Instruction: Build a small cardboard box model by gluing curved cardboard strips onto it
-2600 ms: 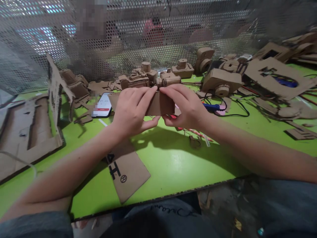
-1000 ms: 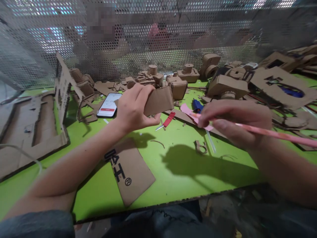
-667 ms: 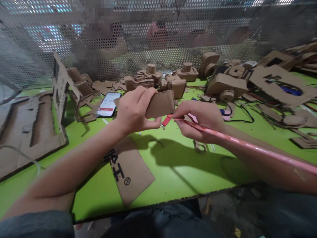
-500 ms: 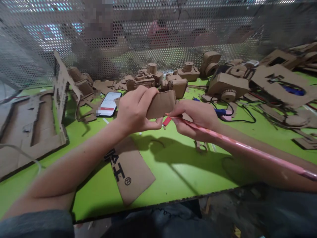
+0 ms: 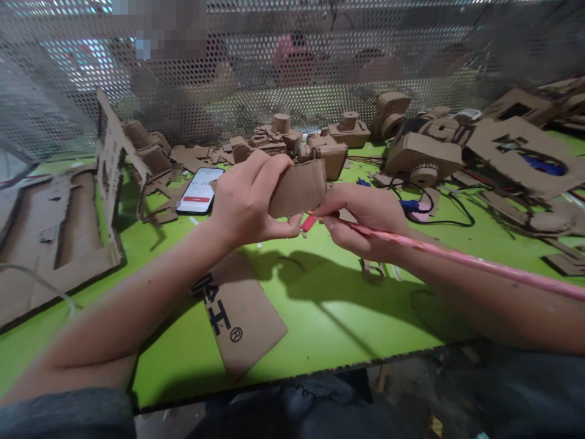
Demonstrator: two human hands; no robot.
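Observation:
My left hand (image 5: 249, 198) is closed around a small piece of cardboard (image 5: 299, 188), holding it up over the green table with its thumb underneath. A long pink pencil (image 5: 411, 242) is pinched in my right hand (image 5: 363, 216). Its tip meets or nearly meets the cardboard's lower right corner; whether they touch I cannot tell. A small red item (image 5: 309, 222) shows between my two hands, partly hidden, and its kind is unclear. Below them a flat cardboard sheet (image 5: 244, 329) with black printed characters lies on the table.
A phone (image 5: 196, 191) showing a timer lies left of my hands. Cardboard camera-shaped models (image 5: 350, 131) line the back, before a perforated metal screen (image 5: 274, 61). A large cardboard frame (image 5: 82, 244) stands left. Black cable (image 5: 450, 222) and cardboard scraps lie right.
The pink pencil has swung, its back end now higher. The cardboard piece is tilted slightly more in my left hand. Both hands keep their hold.

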